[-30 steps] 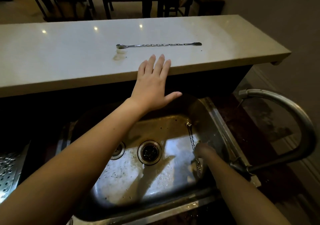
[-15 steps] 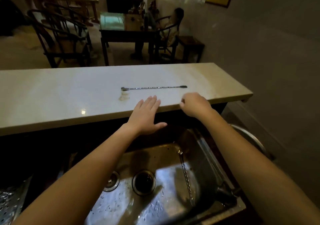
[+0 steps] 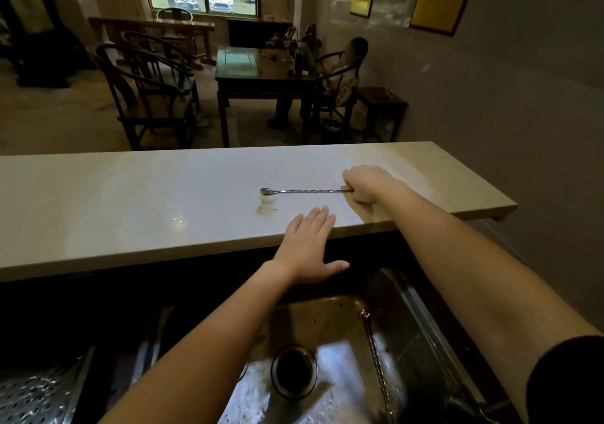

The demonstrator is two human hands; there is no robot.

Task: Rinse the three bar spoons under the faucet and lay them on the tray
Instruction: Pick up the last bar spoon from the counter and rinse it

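1. Behind the long pale counter (image 3: 130,201) is a dim room with dark chairs and a table.
2. One spoon (image 3: 302,191) lies flat on the counter, its bowl pointing to 9 o'clock.
3. My right hand (image 3: 367,183) is curled shut around the spoon's end at 3 o'clock.
4. My left hand (image 3: 307,247) is open and flat, holding nothing. Its fingers rest on the counter's near edge, at 6 o'clock from the spoon.
5. A metal sink (image 3: 421,319) sits below the counter, near me.
6. Another spoon (image 3: 376,358) lies in the sink, at 3 o'clock from the drain (image 3: 293,371).
7. A tray with holes (image 3: 36,397) shows at 9 o'clock from the sink.
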